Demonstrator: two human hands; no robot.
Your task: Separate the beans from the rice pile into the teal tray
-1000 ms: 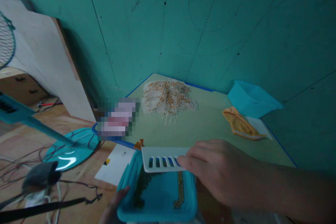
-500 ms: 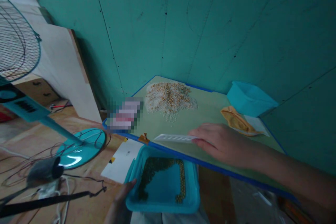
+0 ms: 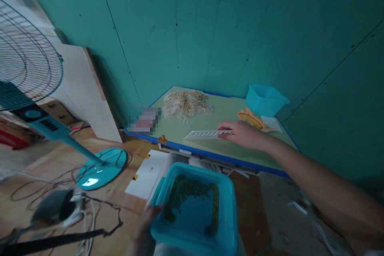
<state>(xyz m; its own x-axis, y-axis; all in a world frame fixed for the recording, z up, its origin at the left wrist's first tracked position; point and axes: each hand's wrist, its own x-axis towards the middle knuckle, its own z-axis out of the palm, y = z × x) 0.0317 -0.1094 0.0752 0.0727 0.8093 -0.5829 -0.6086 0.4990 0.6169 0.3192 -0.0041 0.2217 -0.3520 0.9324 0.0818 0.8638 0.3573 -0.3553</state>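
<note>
My left hand (image 3: 147,219) grips the left side of a blue plastic tub (image 3: 231,204), its thumb on the rim and the other fingers hidden. Dark greenish grains (image 3: 190,186) line the tub's back and left, and a strip of yellowish beans (image 3: 215,212) runs along its right. My right hand (image 3: 244,134) pinches one end of a flat white slotted plastic piece (image 3: 199,134) above the front of the table (image 3: 222,106). Beyond it lies a heap of yellow beans mixed with pale grains (image 3: 186,104), apart from that hand.
A second blue tub (image 3: 265,102) and an orange cloth (image 3: 252,119) are at the table's right. A blurred-out item (image 3: 145,121) lies at its left end. On the left stand a fan (image 3: 48,122), loose cables and a dark cup-shaped object (image 3: 54,208). A green wall rises behind.
The view has shifted back, so the table looks smaller and farther off. The held tub now sits farther from the table edge. Both hands keep their holds.
</note>
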